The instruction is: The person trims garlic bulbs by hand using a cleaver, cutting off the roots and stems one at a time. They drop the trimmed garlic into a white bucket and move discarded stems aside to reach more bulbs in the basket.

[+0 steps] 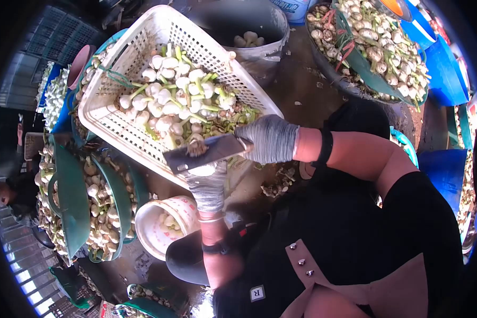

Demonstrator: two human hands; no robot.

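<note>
My right hand [270, 139], in a grey striped glove, is wrapped round the handle end of a wide-bladed knife [209, 152]. The blade points left, over the near edge of a white plastic basket [98, 127]. Just under the blade is my left hand [206, 188], gloved too, its fingers closed on a garlic bulb [204, 169] that the blade partly hides. A brown root end [197, 148] shows at the blade's upper edge. Garlic bulbs [167, 95] with short green stems lie in the basket, with cut stem scraps [233, 119] at its near right side.
Below the basket stands a white bucket [146, 233] with peeled garlic inside. A large grey bucket [265, 53] is behind the basket. Green tubs [71, 201] of garlic stand at left, and another heaped tub [376, 47] is at upper right. At far left is part of a person [5, 193].
</note>
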